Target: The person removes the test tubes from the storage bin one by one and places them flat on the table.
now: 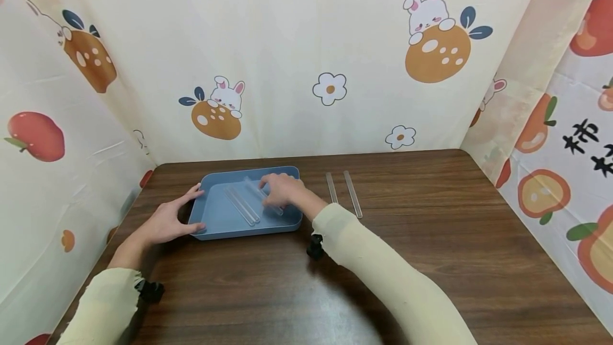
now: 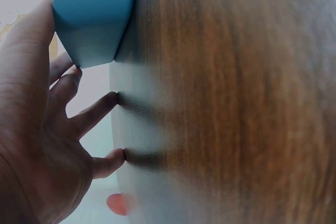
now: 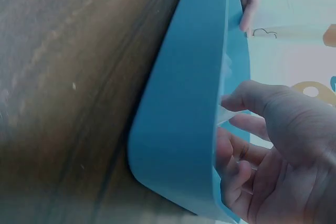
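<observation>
A shallow blue tray (image 1: 210, 232) lies on the table, with two clear plastic strips (image 1: 241, 206) side by side on its floor. My right hand (image 1: 282, 189) reaches over the tray's right part and pinches another clear strip (image 1: 251, 184) near its middle, slanting like the two beside it. In the right wrist view, thumb and fingertips meet on the clear strip (image 3: 224, 114) just behind the tray wall (image 3: 178, 87). With fingers spread, my left hand (image 1: 167, 221) touches the tray's left end. Two of its fingertips rest on the table in the left wrist view.
Two more clear strips, a shorter-looking one (image 1: 331, 188) and one beside it (image 1: 353, 194), lie right of the tray, partly behind my right forearm. The brown wooden table (image 1: 239, 292) meets printed curtains (image 1: 287, 68) at the back and sides.
</observation>
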`<action>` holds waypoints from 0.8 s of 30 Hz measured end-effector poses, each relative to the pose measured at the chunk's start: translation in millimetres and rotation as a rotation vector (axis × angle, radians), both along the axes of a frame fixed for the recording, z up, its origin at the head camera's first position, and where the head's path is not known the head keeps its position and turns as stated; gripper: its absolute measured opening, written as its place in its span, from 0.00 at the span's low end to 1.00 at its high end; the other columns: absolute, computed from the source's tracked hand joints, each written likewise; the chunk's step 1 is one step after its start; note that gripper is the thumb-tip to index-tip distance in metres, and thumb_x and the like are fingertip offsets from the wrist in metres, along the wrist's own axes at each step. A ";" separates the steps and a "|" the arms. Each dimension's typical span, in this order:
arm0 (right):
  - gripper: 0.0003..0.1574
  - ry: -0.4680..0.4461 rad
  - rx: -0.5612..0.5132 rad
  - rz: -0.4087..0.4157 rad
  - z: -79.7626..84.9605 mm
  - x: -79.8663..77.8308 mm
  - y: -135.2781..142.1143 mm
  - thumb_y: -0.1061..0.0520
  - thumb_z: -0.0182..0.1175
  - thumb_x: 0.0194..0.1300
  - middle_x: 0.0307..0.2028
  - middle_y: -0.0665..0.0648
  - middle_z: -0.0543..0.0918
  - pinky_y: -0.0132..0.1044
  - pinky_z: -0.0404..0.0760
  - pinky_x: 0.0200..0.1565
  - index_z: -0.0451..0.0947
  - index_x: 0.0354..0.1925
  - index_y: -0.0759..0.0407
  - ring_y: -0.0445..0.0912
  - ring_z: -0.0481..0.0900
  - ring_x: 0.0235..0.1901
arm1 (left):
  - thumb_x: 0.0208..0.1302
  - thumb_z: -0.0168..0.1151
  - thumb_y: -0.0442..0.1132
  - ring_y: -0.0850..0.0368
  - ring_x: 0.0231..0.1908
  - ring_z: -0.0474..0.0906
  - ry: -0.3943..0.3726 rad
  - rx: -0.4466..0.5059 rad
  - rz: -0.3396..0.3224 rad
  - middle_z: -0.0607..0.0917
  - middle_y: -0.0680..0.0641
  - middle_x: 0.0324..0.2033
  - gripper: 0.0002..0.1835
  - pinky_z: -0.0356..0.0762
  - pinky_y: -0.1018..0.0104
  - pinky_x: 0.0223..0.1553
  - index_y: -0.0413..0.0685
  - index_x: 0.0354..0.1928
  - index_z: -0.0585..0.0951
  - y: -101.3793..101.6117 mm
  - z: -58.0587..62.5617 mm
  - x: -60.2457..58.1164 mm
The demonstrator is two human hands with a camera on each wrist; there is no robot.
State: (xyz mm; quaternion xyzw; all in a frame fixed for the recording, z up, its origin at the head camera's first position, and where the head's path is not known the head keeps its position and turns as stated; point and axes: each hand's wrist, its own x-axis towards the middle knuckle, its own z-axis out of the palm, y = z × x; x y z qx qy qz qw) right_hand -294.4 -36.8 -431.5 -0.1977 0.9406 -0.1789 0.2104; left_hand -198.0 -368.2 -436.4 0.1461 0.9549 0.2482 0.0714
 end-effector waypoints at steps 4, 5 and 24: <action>0.34 0.029 -0.018 -0.006 31.6 18.8 8.5 0.45 0.71 0.77 0.68 0.54 0.87 0.42 0.81 0.40 0.78 0.77 0.37 0.43 0.87 0.28 | 0.70 0.78 0.54 0.16 0.82 0.62 0.002 0.000 -0.002 0.57 0.36 0.91 0.51 0.65 0.11 0.74 0.45 0.87 0.65 -0.3 -1.1 -0.4; 0.34 0.032 -0.028 -0.003 38.1 22.8 10.5 0.45 0.71 0.78 0.68 0.55 0.87 0.41 0.81 0.39 0.78 0.77 0.39 0.43 0.87 0.28 | 0.70 0.78 0.54 0.16 0.82 0.62 0.003 -0.001 -0.003 0.57 0.36 0.91 0.51 0.65 0.11 0.74 0.44 0.87 0.65 -0.5 -1.6 -0.6; 0.32 0.089 -0.071 0.005 57.5 26.5 28.6 0.44 0.71 0.75 0.68 0.55 0.88 0.47 0.81 0.44 0.80 0.74 0.39 0.51 0.85 0.48 | 0.69 0.79 0.54 0.17 0.81 0.65 0.008 -0.014 0.002 0.58 0.35 0.91 0.52 0.68 0.13 0.73 0.44 0.87 0.66 0.2 0.5 -2.1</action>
